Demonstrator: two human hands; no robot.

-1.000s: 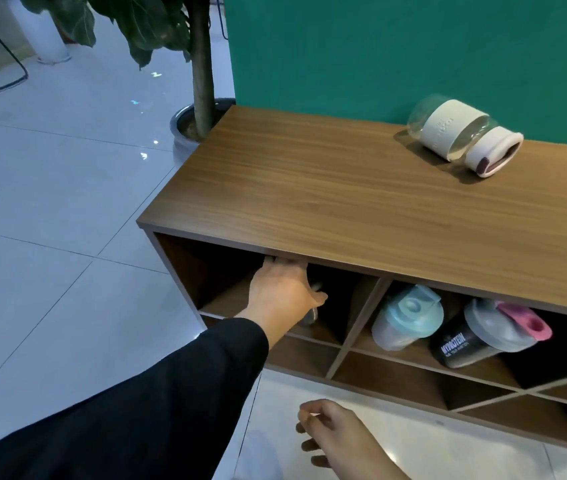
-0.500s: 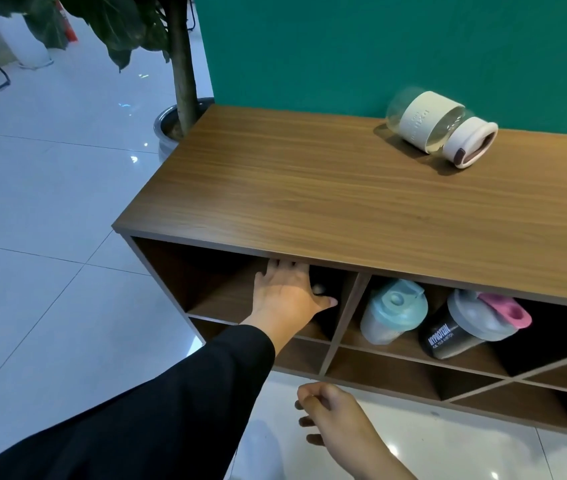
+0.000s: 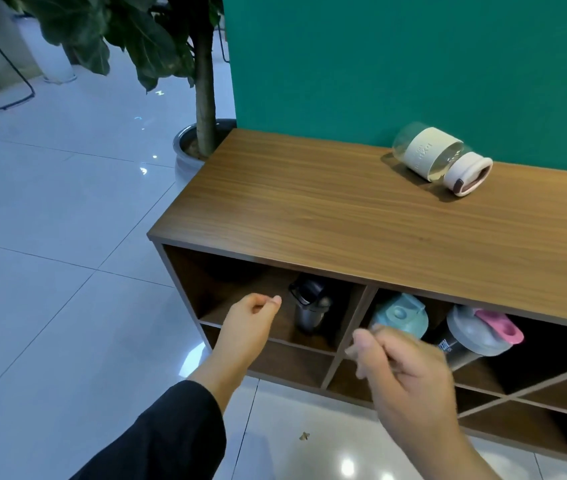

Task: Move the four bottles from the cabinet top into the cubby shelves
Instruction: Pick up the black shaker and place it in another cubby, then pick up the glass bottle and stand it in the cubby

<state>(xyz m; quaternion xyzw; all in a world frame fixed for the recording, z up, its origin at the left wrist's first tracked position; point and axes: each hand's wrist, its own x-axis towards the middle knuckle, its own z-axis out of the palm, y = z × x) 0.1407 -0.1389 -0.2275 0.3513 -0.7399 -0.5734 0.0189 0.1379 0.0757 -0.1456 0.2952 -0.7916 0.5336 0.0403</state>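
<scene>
A clear bottle with a cream sleeve and pink-white cap [image 3: 439,157] lies on its side on the wooden cabinet top [image 3: 310,209], near the green wall. In the leftmost cubby a dark grey bottle [image 3: 310,306] stands upright. The cubby to its right holds a teal-lidded bottle [image 3: 401,313] and a black shaker with grey lid and pink cap [image 3: 479,336], both tilted. My left hand [image 3: 247,323] hovers just outside the left cubby, fingers loosely curled, holding nothing. My right hand [image 3: 403,372] is raised in front of the cubbies, fingers curled, empty.
A potted tree [image 3: 204,98] stands at the cabinet's left end on the glossy tiled floor [image 3: 50,271]. A green wall [image 3: 413,64] backs the cabinet. Lower cubbies with diagonal dividers [image 3: 535,393] sit at the right. Black metal frames stand far left.
My left hand has pulled out of the left cubby, leaving the dark bottle standing inside. My right hand has risen from low down to in front of the cubbies.
</scene>
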